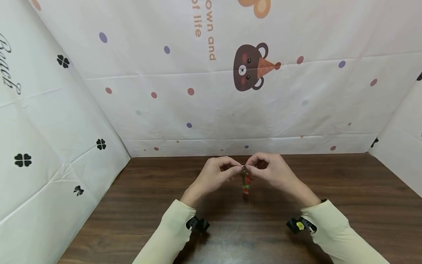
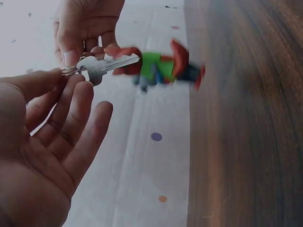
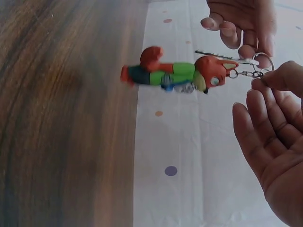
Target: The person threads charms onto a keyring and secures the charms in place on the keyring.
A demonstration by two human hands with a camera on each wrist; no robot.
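Both hands meet above the table at a metal key ring (image 3: 272,63). My left hand (image 1: 213,174) pinches the ring between thumb and index finger; its other fingers are spread, as the left wrist view shows. From the opposite side my right hand (image 1: 274,171) pinches the ring near its chain, also with thumb and index finger. A silver key (image 2: 96,69) hangs from it. Beside the key dangles a fox figurine (image 3: 184,72), orange-red with a green top and dark trousers, on a short chain (image 3: 246,74). Fingertips partly cover the ring.
Beneath the hands lies a dark brown wooden table (image 1: 244,234). A white printed sheet (image 1: 211,113) with dots and a bear rises behind it, and another white sheet (image 1: 43,128) stands at the left. Black wrist cameras (image 1: 199,224) sit at both cuffs.
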